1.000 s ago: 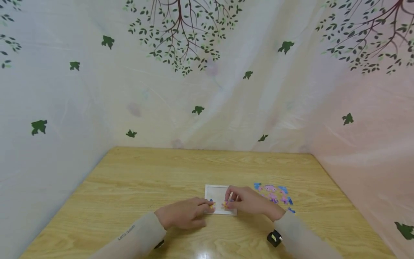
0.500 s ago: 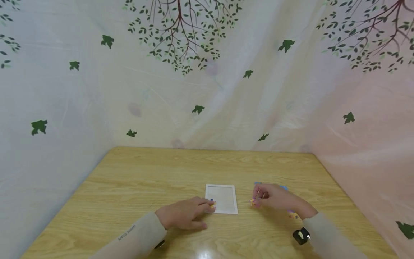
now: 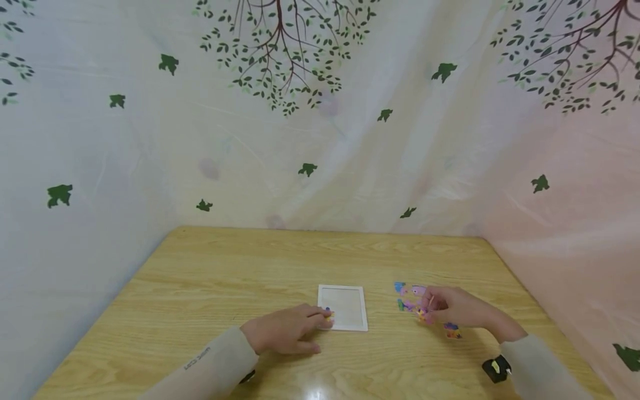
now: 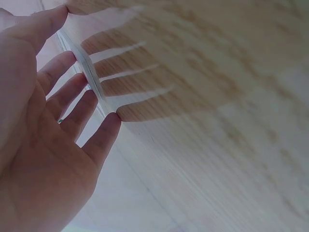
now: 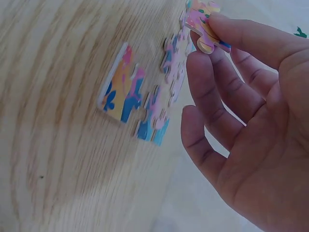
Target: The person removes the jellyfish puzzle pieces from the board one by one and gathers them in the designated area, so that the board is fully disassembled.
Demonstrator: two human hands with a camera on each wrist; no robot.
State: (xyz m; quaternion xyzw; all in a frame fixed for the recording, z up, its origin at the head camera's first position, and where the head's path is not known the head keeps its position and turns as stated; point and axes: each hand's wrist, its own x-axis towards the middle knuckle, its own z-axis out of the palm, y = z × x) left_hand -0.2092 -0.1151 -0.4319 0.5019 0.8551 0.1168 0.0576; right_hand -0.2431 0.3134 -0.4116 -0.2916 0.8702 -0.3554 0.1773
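My left hand (image 3: pixel 285 328) lies at the left edge of a white puzzle tray (image 3: pixel 365 308). Its straight fingertips touch the tray's side in the left wrist view. A small yellow and blue puzzle piece (image 3: pixel 329 318) shows by those fingertips, in the tray's lower left corner. Over the loose pieces on the right is my right hand (image 3: pixel 457 308). Thumb and fingers pinch a pink and yellow puzzle piece (image 5: pixel 202 21), held above the table in the right wrist view. My right hand covers part of the loose pieces in the head view.
Several loose puzzle pieces (image 3: pixel 400 288) lie right of the tray, partly in rows. Nearest me among them is a straight-edged corner piece (image 5: pixel 117 89). The wooden table (image 3: pixel 225 272) is bounded by printed cloth walls (image 3: pixel 250 166) at the back and sides.
My right hand has moved right, from over the tray to the loose pieces, carrying the pinched puzzle piece along. My left hand has stayed at the tray's edge.
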